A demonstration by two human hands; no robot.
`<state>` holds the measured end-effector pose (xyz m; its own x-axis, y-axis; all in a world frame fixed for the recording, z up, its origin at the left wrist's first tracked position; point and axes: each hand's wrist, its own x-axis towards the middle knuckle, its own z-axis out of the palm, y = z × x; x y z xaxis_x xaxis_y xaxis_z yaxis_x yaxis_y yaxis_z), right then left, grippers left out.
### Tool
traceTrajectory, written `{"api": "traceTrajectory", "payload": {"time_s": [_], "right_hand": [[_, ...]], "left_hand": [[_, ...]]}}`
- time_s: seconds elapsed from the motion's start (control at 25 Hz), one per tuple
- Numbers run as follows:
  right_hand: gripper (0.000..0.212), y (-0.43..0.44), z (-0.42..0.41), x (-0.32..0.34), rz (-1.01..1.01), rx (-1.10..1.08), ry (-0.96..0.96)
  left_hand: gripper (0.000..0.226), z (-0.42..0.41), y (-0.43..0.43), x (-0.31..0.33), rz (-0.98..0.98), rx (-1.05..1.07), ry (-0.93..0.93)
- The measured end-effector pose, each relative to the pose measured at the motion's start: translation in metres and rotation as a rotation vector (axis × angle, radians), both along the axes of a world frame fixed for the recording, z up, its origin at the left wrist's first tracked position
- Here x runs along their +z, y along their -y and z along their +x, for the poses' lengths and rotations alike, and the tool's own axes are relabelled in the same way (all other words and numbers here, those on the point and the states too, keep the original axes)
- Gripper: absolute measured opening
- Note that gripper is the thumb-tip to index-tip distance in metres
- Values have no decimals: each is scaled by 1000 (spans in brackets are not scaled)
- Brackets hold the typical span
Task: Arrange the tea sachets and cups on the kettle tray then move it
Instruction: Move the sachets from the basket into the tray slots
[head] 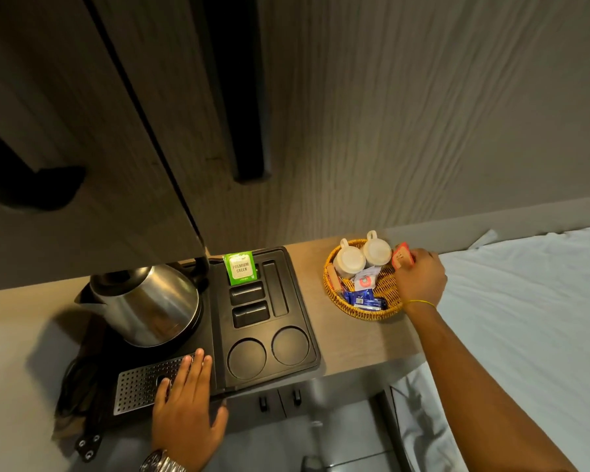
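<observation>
A black kettle tray (305, 362) lies on the wooden counter, with a steel kettle (143, 303) on its left half. A green tea sachet (241, 268) stands in the tray's rear slot. The two round cup recesses at the front are bare. To the right, a wicker basket (361, 313) holds two white cups (349, 260), upside down, plus white and blue sachets (363, 298). My right hand (421, 279) is over the basket's right side, pinching a red sachet (402, 255). My left hand (186, 400) rests flat on the tray's perforated drip grille.
A dark cabinet door hangs over the kettle and the tray's rear left. A white bed (525, 318) adjoins the counter on the right. Below the counter's front edge are drawer fronts with small black handles (280, 400). A black cord (82, 403) lies left of the tray.
</observation>
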<state>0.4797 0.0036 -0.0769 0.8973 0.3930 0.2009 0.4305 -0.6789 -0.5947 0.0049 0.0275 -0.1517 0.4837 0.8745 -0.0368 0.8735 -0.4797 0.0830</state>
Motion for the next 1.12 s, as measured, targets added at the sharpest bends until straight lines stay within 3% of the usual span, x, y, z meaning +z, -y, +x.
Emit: {"api": "traceTrajectory", "payload": {"time_s": [0.12, 0.2, 0.36, 0.44, 0.56, 0.68, 0.8, 1.12], "right_hand": [[23, 16, -19, 22, 224, 1, 1], [23, 9, -48, 35, 306, 173, -46], [14, -56, -125, 44, 203, 704, -154], [16, -95, -158, 39, 65, 849, -218], [22, -139, -187, 25, -193, 964, -217], [26, -155, -200, 14, -370, 1066, -84], [25, -159, -211, 4, -383, 1098, -86], [23, -148, -216, -10, -270, 1147, -367]], "left_hand": [[96, 0, 1, 0, 1, 24, 23], [93, 1, 2, 2, -17, 30, 39], [93, 1, 3, 5, -49, 35, 52], [93, 0, 2, 5, -63, 42, 59], [94, 0, 2, 5, -94, 45, 54], [94, -1, 1, 3, -109, 51, 61], [94, -1, 1, 2, -113, 54, 41], [94, -3, 1, 0, -122, 47, 60]]}}
